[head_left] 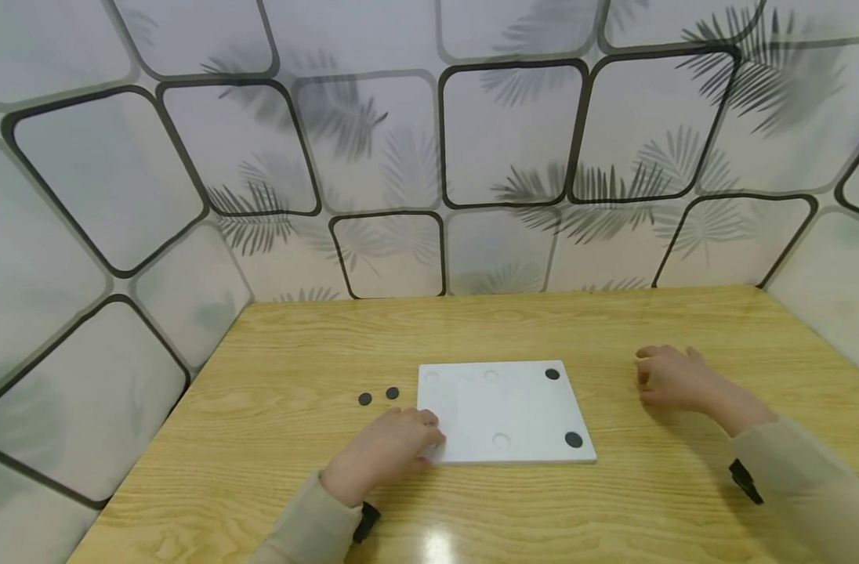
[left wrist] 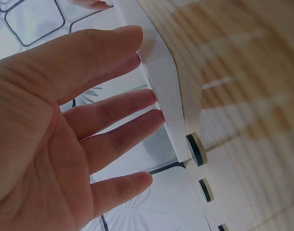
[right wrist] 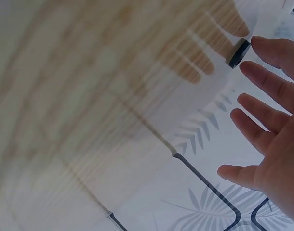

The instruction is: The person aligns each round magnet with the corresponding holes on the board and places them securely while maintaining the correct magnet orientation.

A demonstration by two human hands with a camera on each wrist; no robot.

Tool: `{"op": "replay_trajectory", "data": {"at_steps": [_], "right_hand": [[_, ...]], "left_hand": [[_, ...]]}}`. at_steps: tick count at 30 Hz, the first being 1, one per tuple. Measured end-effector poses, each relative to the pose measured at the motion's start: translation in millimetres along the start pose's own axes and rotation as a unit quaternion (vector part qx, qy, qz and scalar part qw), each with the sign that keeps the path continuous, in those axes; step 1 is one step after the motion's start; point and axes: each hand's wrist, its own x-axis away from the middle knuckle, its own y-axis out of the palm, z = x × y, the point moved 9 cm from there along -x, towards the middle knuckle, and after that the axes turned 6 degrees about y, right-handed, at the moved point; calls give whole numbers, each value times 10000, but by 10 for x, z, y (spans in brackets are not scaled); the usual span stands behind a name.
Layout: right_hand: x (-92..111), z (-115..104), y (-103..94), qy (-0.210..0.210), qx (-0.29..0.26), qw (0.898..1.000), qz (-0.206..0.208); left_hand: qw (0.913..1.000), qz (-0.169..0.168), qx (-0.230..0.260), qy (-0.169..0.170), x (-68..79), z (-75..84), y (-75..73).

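A white board (head_left: 503, 411) with shallow round recesses lies on the table, a black disc (head_left: 552, 374) at its far right corner and another black disc (head_left: 574, 440) at its near right corner. My left hand (head_left: 390, 446) is over the board's left edge, fingers extended and apart, fingertips (left wrist: 154, 98) at the rim. Right of the board, my right hand (head_left: 672, 380) hovers low over the table. In the right wrist view, its thumb and index fingertips are close to a dark disc (right wrist: 237, 54); whether they touch it I cannot tell.
Two loose black discs, a left one (head_left: 365, 399) and a right one (head_left: 392, 393), lie left of the board. The wooden table (head_left: 317, 329) meets patterned walls (head_left: 507, 141) at the back and sides.
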Motion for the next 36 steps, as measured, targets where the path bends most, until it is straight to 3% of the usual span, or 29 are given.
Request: {"op": "replay_trajectory", "data": {"at_steps": [36], "right_hand": [[81,36,30,7,-29,9999,-122]], "left_hand": [[10000,15,-85,9,1,16,-14]]}}
